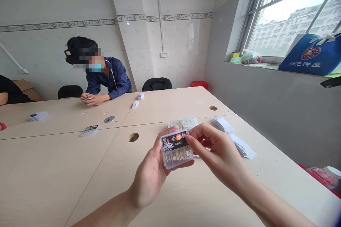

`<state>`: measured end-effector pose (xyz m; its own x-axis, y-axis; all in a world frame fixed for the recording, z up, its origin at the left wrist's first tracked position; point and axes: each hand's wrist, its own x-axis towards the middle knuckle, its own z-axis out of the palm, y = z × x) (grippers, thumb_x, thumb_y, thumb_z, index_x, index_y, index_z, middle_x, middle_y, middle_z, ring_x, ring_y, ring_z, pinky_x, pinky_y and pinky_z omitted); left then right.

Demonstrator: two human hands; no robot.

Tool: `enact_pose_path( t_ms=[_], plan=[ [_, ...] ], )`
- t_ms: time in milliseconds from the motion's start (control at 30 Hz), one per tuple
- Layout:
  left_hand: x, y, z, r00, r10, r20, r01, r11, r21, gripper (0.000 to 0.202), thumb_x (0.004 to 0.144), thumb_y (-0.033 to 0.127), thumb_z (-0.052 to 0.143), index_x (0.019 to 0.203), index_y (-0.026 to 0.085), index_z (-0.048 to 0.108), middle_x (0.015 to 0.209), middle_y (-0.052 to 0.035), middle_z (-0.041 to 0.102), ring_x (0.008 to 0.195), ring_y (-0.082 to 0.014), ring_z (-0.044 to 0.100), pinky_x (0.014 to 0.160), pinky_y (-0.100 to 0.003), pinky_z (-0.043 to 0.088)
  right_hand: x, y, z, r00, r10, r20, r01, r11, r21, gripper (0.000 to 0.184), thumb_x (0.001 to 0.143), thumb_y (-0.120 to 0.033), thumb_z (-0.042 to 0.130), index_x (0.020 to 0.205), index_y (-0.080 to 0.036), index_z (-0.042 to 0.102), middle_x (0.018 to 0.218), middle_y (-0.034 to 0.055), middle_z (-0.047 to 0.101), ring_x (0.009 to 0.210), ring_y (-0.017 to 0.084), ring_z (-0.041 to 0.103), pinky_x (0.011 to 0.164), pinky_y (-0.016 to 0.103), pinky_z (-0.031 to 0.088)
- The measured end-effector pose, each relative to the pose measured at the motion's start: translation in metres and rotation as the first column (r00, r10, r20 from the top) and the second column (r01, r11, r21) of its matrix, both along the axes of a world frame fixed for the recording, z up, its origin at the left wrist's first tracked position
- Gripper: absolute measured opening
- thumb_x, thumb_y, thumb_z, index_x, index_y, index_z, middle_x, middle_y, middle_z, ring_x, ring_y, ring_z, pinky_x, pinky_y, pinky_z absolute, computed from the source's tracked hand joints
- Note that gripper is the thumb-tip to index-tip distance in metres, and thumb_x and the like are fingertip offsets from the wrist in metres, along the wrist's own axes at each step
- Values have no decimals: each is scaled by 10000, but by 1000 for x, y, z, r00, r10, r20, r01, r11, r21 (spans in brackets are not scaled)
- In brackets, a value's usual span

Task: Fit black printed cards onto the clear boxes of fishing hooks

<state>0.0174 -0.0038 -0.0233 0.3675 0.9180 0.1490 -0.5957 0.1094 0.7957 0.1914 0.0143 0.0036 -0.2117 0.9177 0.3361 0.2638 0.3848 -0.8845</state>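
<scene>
A small clear plastic box of fish hooks (177, 162) rests in my left hand (147, 173), gripped along its left side and from beneath. Several hooks show through its compartments. Across its upper half lies a black label (174, 142) with red and white print and a fish picture. My right hand (220, 149) is closed, its thumb pressing the label's right end against the box; the other fingertips are partly hidden. Just behind the box, similar clear boxes (189, 122) stand stacked on the table. To the right of them are fanned stacks of white cards (242, 146).
Across the table (53, 170), a person (112, 74) leans with both hands together. Another clear box (90, 131), a box stack (37, 116) and small card bundles (135, 104) lie farther off. Cable holes (133, 137) pierce the tabletop. A grey wall (261, 106) borders the right.
</scene>
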Motion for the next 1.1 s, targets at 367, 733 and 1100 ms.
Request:
enact_pose_path(
  t_ms=[367, 733, 1100],
  plan=[
    [0, 1, 0, 1000, 8, 2, -8, 1000, -7, 409, 1005, 396, 274, 1312, 299, 526, 1380, -67, 562, 1181, -258, 571, 974, -486, 481, 0, -1, 0, 1000, -6, 2, 6, 1000, 3, 224, 931, -350, 557, 756, -211, 568, 804, 23, 661, 700, 163, 602, 577, 289, 483],
    [0, -1, 1, 1000, 7, -4, -7, 1000, 2, 413, 1009, 393, 254, 1300, 301, 532, 1352, -66, 583, 1169, -250, 580, 976, -482, 485, 1, -1, 0, 1000, -5, 10, 5, 1000, -14, 238, 936, -369, 549, 755, -216, 559, 817, 20, 663, 715, 172, 608, 584, 302, 478],
    [0, 0, -1, 1000, 13, -3, -13, 1000, 5, 409, 1008, 398, 263, 1293, 301, 539, 1336, -59, 598, 1140, -240, 600, 951, -468, 512, 1, -2, 1, 1000, -6, 12, 6, 1000, -11, 227, 935, -356, 555, 755, -218, 564, 809, 7, 664, 697, 155, 595, 571, 284, 470]
  ],
)
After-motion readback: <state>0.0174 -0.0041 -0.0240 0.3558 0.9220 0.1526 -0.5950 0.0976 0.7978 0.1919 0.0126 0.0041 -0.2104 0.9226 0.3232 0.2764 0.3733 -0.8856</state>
